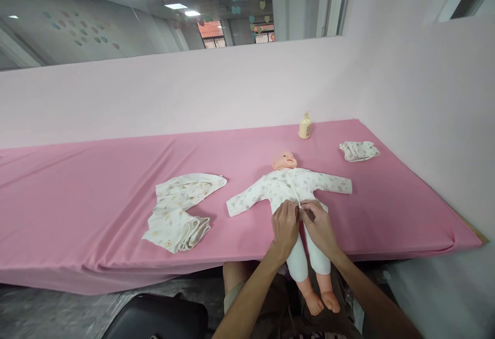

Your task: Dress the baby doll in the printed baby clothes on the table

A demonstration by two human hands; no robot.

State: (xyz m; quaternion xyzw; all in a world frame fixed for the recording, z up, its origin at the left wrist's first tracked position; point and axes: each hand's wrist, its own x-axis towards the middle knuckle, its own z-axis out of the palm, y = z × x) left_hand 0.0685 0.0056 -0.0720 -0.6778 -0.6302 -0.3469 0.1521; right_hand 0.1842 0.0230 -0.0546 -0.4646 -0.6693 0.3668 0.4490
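Observation:
A baby doll (pixel 285 160) lies face up on the pink table (pixel 96 174), its legs hanging over the near edge. It wears a white printed top (pixel 286 187) with the sleeves spread out, and white trousers (pixel 309 259). My left hand (pixel 285 225) and my right hand (pixel 317 224) meet at the top's lower hem, at the doll's waist. Both have their fingers pinched together on the hem's front edges.
A crumpled printed baby garment (pixel 180 213) lies to the left of the doll. A small cream bottle (pixel 305 126) stands at the back by the pink wall. A folded printed cloth (pixel 359 150) lies at the right. A dark chair seat (pixel 154 318) is below the table edge.

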